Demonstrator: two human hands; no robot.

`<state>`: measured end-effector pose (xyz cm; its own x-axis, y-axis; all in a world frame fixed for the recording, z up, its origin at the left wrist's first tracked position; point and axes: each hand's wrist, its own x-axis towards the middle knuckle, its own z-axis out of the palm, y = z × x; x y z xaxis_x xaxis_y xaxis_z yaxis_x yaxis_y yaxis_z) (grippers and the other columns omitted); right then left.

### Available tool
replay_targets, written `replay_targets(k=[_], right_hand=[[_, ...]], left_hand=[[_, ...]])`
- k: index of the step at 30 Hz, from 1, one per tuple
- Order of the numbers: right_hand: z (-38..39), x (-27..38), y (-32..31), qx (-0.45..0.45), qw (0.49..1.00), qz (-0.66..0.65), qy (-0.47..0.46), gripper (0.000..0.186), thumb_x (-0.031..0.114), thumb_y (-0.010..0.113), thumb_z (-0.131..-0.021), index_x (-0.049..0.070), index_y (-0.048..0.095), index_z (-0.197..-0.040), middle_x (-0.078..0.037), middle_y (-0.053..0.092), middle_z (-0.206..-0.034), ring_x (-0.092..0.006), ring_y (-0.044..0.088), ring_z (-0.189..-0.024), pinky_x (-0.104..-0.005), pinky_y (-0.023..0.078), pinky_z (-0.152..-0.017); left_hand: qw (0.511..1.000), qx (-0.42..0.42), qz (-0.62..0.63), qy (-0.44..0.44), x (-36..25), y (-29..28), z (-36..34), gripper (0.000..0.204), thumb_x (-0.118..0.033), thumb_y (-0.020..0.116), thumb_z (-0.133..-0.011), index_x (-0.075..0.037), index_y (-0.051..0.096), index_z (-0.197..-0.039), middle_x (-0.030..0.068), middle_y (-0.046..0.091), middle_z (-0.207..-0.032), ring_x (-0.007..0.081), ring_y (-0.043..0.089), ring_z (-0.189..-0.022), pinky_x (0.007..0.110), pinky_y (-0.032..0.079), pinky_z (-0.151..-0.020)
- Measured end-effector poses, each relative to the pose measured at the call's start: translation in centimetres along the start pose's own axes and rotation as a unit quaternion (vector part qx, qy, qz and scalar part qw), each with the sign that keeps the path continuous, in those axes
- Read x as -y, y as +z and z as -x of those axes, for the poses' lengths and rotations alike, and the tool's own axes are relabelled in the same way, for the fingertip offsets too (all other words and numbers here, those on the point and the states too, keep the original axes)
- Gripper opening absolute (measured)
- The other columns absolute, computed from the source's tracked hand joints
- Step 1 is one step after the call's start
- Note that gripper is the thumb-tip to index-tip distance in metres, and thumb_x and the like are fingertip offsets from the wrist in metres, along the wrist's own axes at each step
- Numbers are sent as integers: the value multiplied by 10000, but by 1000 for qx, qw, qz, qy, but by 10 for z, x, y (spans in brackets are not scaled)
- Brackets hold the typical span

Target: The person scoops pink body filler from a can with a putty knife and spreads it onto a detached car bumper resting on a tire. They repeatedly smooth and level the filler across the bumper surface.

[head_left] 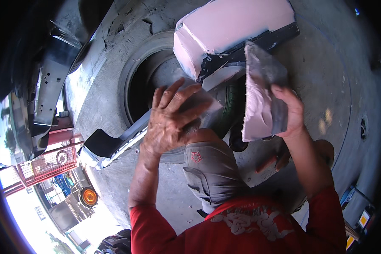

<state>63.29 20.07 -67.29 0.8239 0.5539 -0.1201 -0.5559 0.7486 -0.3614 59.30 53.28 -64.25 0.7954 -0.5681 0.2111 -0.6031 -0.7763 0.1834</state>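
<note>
My right hand (294, 111) grips a thin grey mixing board (270, 70) at its right side, the thumb on top. Pink body filler (258, 111) lies in a thick, smeared layer over its near and left part. Left of it, my left hand (170, 116) is bent over a flat, pinkish putty spreader (208, 100), blurred by motion and partly hidden by the fingers. Spreader and board are apart. Beyond both hands, a car body part (241, 25) has a broad pink filler coat and a dark, uncoated lower edge.
A large tyre (125, 84) lies on the concrete floor (326, 63) under the coated part. A long grey trim piece (129, 134) with a black end leans across it. A dark car body (51, 80) stands at left, and a red mesh gate (42, 163) is behind it.
</note>
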Motion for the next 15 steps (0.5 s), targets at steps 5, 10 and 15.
replay_targets(k=[5, 10, 15], right_hand=[[4, 43, -7, -58, 987, 97, -111, 394, 163, 709, -1043, -1, 705, -1400, -126, 755, -1357, -262, 733, -1258, -435, 568, -1133], [8, 66, -9, -134, 960, 161, -187, 448, 169, 720, -1051, -9, 660, -1458, -119, 731, -1377, -255, 717, -1278, -435, 555, -1129], [0, 60, -9, -98, 971, 117, -182, 469, 239, 674, -1116, -2, 626, -1515, -118, 691, -1474, -264, 664, -1376, -441, 502, -1200]], left_hand=[[995, 15, -80, -57, 33, -14, -23, 753, -288, 868, -752, -273, 746, -1494, 35, 576, -1633, 293, 469, -1599, 694, 329, -1295], [958, -197, 139, -158, 72, -17, -15, 701, -262, 786, -844, -165, 713, -1534, 109, 569, -1656, 375, 518, -1558, 634, 354, -1311], [492, -458, 732, -113, 78, 14, 39, 820, -581, 624, -1075, -114, 423, -1718, 206, 501, -1681, 441, 514, -1536, 697, 434, -1232]])
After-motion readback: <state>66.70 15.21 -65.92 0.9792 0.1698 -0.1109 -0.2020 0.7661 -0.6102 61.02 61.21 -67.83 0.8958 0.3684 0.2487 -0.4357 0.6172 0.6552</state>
